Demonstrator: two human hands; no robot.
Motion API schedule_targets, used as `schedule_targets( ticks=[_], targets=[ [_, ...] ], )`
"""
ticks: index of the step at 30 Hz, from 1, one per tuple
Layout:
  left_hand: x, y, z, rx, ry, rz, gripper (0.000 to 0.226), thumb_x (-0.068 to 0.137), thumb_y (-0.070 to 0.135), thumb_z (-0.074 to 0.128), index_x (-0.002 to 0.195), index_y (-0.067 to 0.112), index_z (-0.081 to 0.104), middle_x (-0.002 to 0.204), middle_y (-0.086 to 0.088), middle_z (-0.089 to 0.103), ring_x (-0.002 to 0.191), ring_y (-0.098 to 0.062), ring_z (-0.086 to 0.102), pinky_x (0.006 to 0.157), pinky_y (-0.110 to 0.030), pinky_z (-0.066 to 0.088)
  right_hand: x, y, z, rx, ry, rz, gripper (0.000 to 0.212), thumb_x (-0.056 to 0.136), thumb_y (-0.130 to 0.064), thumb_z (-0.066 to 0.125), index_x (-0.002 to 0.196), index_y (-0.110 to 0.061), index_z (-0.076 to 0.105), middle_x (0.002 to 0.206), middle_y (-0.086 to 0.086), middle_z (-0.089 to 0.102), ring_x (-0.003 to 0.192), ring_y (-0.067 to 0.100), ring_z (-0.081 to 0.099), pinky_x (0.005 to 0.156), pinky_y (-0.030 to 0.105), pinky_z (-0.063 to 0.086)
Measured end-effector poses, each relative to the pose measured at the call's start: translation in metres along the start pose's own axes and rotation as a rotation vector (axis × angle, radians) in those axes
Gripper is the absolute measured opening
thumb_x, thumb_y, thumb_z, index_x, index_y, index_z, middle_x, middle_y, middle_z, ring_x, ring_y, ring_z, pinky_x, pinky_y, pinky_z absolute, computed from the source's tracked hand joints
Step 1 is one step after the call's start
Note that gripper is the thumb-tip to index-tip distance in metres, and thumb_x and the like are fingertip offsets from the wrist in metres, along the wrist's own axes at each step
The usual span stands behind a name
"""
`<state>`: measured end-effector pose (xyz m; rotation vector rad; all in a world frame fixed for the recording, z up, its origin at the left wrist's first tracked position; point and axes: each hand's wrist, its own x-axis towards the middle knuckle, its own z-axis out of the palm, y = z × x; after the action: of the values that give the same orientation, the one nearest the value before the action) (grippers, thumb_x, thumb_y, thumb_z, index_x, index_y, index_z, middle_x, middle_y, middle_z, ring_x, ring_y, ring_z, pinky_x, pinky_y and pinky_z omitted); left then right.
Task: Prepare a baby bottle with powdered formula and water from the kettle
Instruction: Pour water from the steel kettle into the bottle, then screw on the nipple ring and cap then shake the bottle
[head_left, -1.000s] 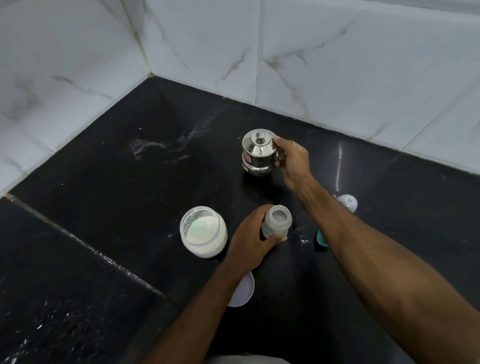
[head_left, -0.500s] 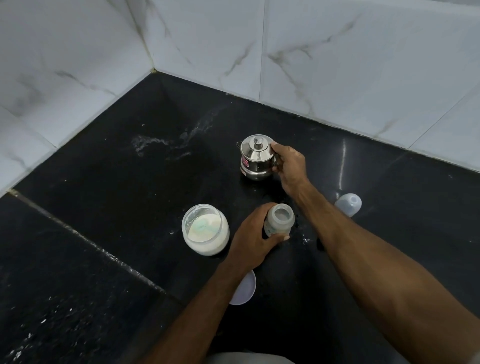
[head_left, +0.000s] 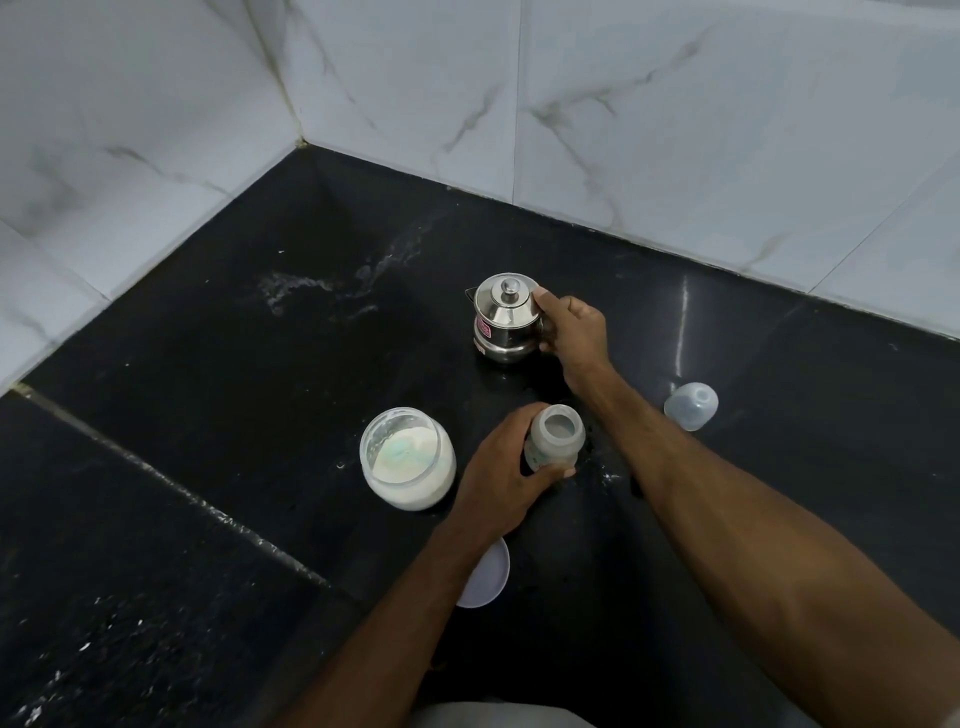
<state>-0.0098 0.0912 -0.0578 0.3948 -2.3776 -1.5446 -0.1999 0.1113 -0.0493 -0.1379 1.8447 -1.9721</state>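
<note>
A small steel kettle (head_left: 503, 318) with its lid on stands on the black counter (head_left: 260, 374). My right hand (head_left: 574, 332) grips its handle side, thumb up on the lid's rim. The open, uncapped baby bottle (head_left: 555, 437) stands upright nearer to me, and my left hand (head_left: 498, 478) holds it round its body. To the bottle's left sits an open glass jar (head_left: 408, 460) of white formula powder.
A translucent bottle cap (head_left: 691, 406) stands to the right of my right forearm. A white round lid (head_left: 485, 577) lies under my left wrist. Spilled powder marks the counter behind the jar. Marble-tiled walls close the back and left.
My right hand has closed tighter on the kettle's handle. The kettle and bottle stay where they stood; the view shifted slightly.
</note>
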Motion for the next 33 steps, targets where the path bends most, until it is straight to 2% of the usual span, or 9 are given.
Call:
schedule_targets(
  ticks=[3, 5, 6, 11, 16, 20, 23, 28, 33],
  targets=[
    [0.003, -0.003, -0.006, 0.006, 0.017, 0.003, 0.057, 0.079, 0.024, 0.081, 0.129, 0.015, 0.054, 0.124, 0.004, 0.063, 0.117, -0.012, 0.059, 0.098, -0.042, 0.049, -0.01, -0.009, 0.001, -0.213, 0.021, -0.127, 0.03, 0.082, -0.044, 0.074, 0.09, -0.022, 0.056, 0.084, -0.003, 0.064, 0.068, 0.003, 0.063, 0.057, 0.026, 0.053],
    [0.003, -0.004, -0.008, 0.011, 0.019, 0.002, 0.058, 0.079, 0.023, 0.082, 0.129, 0.015, 0.054, 0.125, 0.005, 0.063, 0.117, -0.012, 0.059, 0.098, -0.042, 0.049, -0.018, -0.018, -0.008, -0.312, 0.02, -0.179, 0.032, 0.085, -0.047, 0.07, 0.101, -0.023, 0.056, 0.101, 0.0, 0.064, 0.089, 0.012, 0.064, 0.072, 0.035, 0.054],
    [0.003, -0.004, -0.007, 0.01, 0.016, 0.007, 0.058, 0.078, 0.023, 0.082, 0.129, 0.015, 0.054, 0.125, 0.005, 0.063, 0.117, -0.012, 0.059, 0.099, -0.042, 0.048, -0.024, -0.024, -0.016, -0.34, 0.021, -0.22, 0.029, 0.088, -0.044, 0.068, 0.102, -0.021, 0.057, 0.102, -0.001, 0.064, 0.089, 0.014, 0.063, 0.074, 0.037, 0.053],
    [0.002, -0.005, -0.007, 0.021, -0.01, 0.01, 0.059, 0.078, 0.023, 0.081, 0.13, 0.017, 0.054, 0.127, 0.005, 0.062, 0.118, -0.01, 0.058, 0.101, -0.042, 0.047, -0.066, -0.04, -0.066, -0.523, -0.004, -0.374, 0.01, 0.089, -0.035, 0.067, 0.09, -0.026, 0.062, 0.09, -0.011, 0.065, 0.075, 0.002, 0.058, 0.065, 0.011, 0.045],
    [0.002, -0.005, -0.006, 0.039, -0.01, 0.017, 0.059, 0.077, 0.021, 0.082, 0.128, 0.026, 0.053, 0.125, 0.012, 0.061, 0.117, 0.0, 0.056, 0.101, -0.033, 0.048, -0.112, -0.021, -0.113, -0.74, -0.032, -0.379, 0.023, 0.086, -0.032, 0.07, 0.104, -0.024, 0.06, 0.105, -0.009, 0.061, 0.095, 0.0, 0.057, 0.077, 0.003, 0.039],
    [0.002, -0.007, -0.006, 0.051, -0.013, 0.007, 0.061, 0.078, 0.02, 0.081, 0.131, 0.025, 0.052, 0.128, 0.01, 0.06, 0.119, -0.002, 0.055, 0.103, -0.032, 0.047, -0.139, 0.003, -0.14, -0.878, -0.12, -0.29, 0.051, 0.082, -0.034, 0.073, 0.127, -0.025, 0.05, 0.125, -0.009, 0.05, 0.116, 0.008, 0.051, 0.096, 0.025, 0.044],
    [0.002, -0.007, -0.005, 0.061, -0.022, -0.001, 0.061, 0.079, 0.02, 0.081, 0.132, 0.024, 0.051, 0.129, 0.009, 0.06, 0.12, -0.004, 0.055, 0.104, -0.032, 0.046, -0.15, 0.017, -0.15, -1.007, -0.166, -0.28, 0.062, 0.08, -0.031, 0.073, 0.134, -0.027, 0.044, 0.13, -0.006, 0.046, 0.117, 0.012, 0.045, 0.1, 0.037, 0.044],
    [0.003, -0.011, -0.004, 0.08, -0.033, -0.006, 0.062, 0.079, 0.018, 0.08, 0.133, 0.022, 0.049, 0.132, 0.009, 0.058, 0.122, -0.002, 0.053, 0.104, -0.024, 0.044, -0.148, 0.019, -0.149, -1.071, -0.164, -0.267, 0.058, 0.082, -0.022, 0.072, 0.132, -0.028, 0.043, 0.128, -0.004, 0.048, 0.114, 0.015, 0.049, 0.098, 0.035, 0.045],
    [0.003, -0.011, -0.005, 0.089, -0.026, -0.002, 0.063, 0.078, 0.021, 0.08, 0.127, 0.038, 0.045, 0.122, 0.025, 0.054, 0.113, 0.019, 0.048, 0.095, -0.005, 0.038, -0.144, -0.007, -0.136, -0.777, -0.117, -0.277, 0.057, 0.079, -0.018, 0.079, 0.122, -0.03, 0.043, 0.12, -0.008, 0.051, 0.103, 0.006, 0.055, 0.084, 0.016, 0.046]
  ],
)
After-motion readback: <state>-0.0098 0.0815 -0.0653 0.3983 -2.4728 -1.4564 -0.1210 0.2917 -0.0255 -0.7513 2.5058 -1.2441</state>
